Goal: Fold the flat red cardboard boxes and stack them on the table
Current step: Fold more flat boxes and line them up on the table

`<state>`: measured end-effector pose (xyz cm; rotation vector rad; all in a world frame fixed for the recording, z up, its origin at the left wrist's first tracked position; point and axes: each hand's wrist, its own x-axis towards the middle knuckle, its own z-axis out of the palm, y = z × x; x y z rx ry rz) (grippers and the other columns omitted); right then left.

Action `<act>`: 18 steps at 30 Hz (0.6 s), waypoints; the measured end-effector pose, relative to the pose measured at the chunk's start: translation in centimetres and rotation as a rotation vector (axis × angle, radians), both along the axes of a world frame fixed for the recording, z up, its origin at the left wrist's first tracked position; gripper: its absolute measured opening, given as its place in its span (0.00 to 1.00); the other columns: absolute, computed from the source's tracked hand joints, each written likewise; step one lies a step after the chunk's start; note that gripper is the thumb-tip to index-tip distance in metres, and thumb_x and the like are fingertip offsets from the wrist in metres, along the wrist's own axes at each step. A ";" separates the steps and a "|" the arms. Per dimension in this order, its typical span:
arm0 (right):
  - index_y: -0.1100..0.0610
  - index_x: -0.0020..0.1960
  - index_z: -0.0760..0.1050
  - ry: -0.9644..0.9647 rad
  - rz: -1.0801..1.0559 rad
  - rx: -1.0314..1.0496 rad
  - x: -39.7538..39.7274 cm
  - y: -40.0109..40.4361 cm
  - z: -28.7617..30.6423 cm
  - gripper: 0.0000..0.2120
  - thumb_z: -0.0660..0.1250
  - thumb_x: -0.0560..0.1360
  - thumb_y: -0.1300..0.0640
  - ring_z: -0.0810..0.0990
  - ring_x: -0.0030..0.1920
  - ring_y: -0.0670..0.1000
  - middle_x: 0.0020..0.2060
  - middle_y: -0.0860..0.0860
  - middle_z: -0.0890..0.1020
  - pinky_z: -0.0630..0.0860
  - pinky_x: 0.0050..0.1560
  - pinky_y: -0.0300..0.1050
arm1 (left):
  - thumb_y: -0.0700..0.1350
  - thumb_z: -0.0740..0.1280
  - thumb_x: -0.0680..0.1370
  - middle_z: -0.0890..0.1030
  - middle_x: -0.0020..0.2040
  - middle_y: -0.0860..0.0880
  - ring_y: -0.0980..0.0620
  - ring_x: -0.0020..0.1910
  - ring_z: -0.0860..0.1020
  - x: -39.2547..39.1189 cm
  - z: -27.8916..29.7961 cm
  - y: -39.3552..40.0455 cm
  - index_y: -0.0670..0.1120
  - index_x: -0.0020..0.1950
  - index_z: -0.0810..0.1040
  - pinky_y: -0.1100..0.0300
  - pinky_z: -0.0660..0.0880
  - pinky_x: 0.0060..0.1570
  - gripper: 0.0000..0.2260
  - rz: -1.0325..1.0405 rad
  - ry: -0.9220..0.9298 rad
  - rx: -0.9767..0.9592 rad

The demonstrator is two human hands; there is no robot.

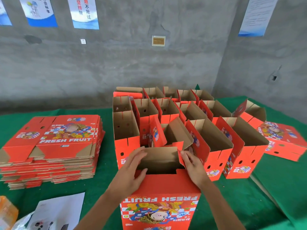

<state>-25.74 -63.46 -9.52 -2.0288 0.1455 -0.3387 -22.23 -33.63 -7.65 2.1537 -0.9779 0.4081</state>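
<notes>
At the far left edge, an orange packet [7,211] is cut off by the frame and blurred, and beside it white printed sheets [56,213] run out of the bottom edge. Behind them a stack of flat red boxes [53,146] lies on the green table [103,183], its lower layers fanned out unevenly; a strip of bare cloth separates it from the box being worked.

That upright red box [159,196] stands at bottom centre, its base cut off by the frame. The left hand [132,168] curls its fingers over the left flap and rim, thumb on the near red wall. The right hand [192,165] pinches the small right flap, fingertips hidden behind the cardboard.

Just behind, rows of folded open boxes [182,123] stand packed tight together, the rear ones partly hiding each other, close to the grey wall [116,63]. To the right, one more flat box [282,140] lies half hidden behind the last upright one. Green cloth lies open at the right front, where a cardboard edge [265,190] slants toward the bottom corner.
</notes>
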 end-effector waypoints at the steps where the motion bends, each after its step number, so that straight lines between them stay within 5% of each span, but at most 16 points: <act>1: 0.38 0.66 0.77 0.000 -0.002 0.004 0.2 0.0 0.0 0.20 0.55 0.83 0.32 0.78 0.63 0.40 0.59 0.38 0.82 0.72 0.68 0.50 | 0.48 0.69 0.82 0.67 0.76 0.62 0.57 0.70 0.74 0.2 0.0 0.1 0.61 0.75 0.67 0.54 0.76 0.68 0.24 0.021 0.091 -0.088; 3: 0.39 0.65 0.77 -0.008 0.010 0.019 0.6 0.2 0.2 0.23 0.56 0.80 0.29 0.78 0.61 0.39 0.58 0.38 0.82 0.73 0.65 0.47 | 0.47 0.69 0.82 0.72 0.70 0.63 0.56 0.68 0.74 1.0 0.1 -0.1 0.60 0.71 0.71 0.51 0.75 0.68 0.19 0.059 0.171 -0.148; 7: 0.37 0.64 0.78 -0.033 0.029 0.044 0.9 0.8 0.7 0.18 0.62 0.80 0.32 0.78 0.63 0.39 0.60 0.36 0.81 0.73 0.63 0.42 | 0.47 0.69 0.82 0.67 0.76 0.59 0.60 0.79 0.58 2.2 -0.3 -1.1 0.52 0.75 0.74 0.48 0.64 0.78 0.21 0.053 0.041 0.109; 10: 0.31 0.67 0.75 -0.015 0.047 0.051 0.5 0.8 0.7 0.22 0.69 0.75 0.30 0.75 0.66 0.35 0.63 0.30 0.78 0.73 0.64 0.38 | 0.56 0.65 0.83 0.53 0.82 0.65 0.61 0.81 0.47 3.0 0.3 -1.5 0.57 0.84 0.56 0.49 0.61 0.78 0.32 0.104 0.146 0.195; 12: 0.28 0.71 0.69 0.021 0.061 0.027 0.3 0.7 0.7 0.30 0.72 0.70 0.28 0.74 0.66 0.33 0.64 0.28 0.75 0.74 0.63 0.38 | 0.62 0.57 0.84 0.48 0.83 0.65 0.59 0.81 0.50 3.3 0.8 -2.0 0.62 0.84 0.44 0.48 0.58 0.77 0.32 0.157 0.201 0.285; 14: 0.31 0.75 0.63 0.081 0.070 -0.039 0.3 0.7 0.6 0.38 0.75 0.70 0.32 0.72 0.68 0.38 0.68 0.32 0.71 0.75 0.66 0.46 | 0.63 0.47 0.86 0.52 0.83 0.62 0.57 0.80 0.58 3.5 1.3 -2.3 0.66 0.83 0.43 0.47 0.53 0.80 0.26 0.112 0.414 0.215; 16: 0.34 0.79 0.57 0.125 0.061 -0.125 0.6 0.7 0.4 0.44 0.77 0.70 0.36 0.69 0.69 0.42 0.70 0.38 0.67 0.74 0.69 0.50 | 0.60 0.44 0.86 0.51 0.83 0.61 0.58 0.75 0.69 3.5 1.5 -2.3 0.68 0.81 0.47 0.48 0.54 0.81 0.22 0.027 0.551 0.074; 18: 0.34 0.78 0.57 0.121 0.068 -0.131 0.9 0.9 0.3 0.42 0.78 0.72 0.41 0.69 0.68 0.42 0.70 0.37 0.66 0.74 0.68 0.49 | 0.47 0.49 0.89 0.60 0.82 0.55 0.54 0.72 0.74 3.3 1.2 -2.4 0.65 0.80 0.46 0.50 0.61 0.79 0.23 0.052 0.497 0.112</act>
